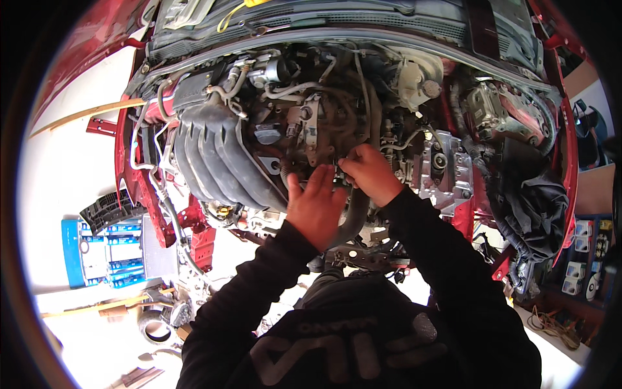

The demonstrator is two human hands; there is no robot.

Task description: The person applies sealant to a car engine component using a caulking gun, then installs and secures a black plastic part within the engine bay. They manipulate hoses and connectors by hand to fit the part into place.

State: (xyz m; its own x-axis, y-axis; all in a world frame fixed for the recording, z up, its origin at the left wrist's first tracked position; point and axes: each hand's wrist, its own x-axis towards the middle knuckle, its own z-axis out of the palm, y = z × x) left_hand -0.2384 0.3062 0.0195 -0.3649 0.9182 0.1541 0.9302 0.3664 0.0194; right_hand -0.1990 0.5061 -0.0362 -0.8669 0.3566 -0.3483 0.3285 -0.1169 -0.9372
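Both hands reach into the engine bay of a red car, at the end of the engine beside the black ribbed intake manifold [217, 155]. My left hand [315, 206] has its fingers stretched forward and its thumb apart; the fingertips rest by the lower end of a dusty metal bracket [313, 129]. Just right of it, my right hand [370, 174] is closed, thumb and forefinger pinched together near the same spot. Whatever is between them is too small or hidden to make out. A thick black hose [354, 217] runs down below the hands.
A ribbed metal gearbox housing [447, 172] and a pale fluid reservoir [418, 84] lie to the right. Black cloth-like material [528, 194] hangs at the far right. A wrench [259, 29] lies along the cowl. A blue shelf rack [72, 253] stands at left, near a tyre [155, 327].
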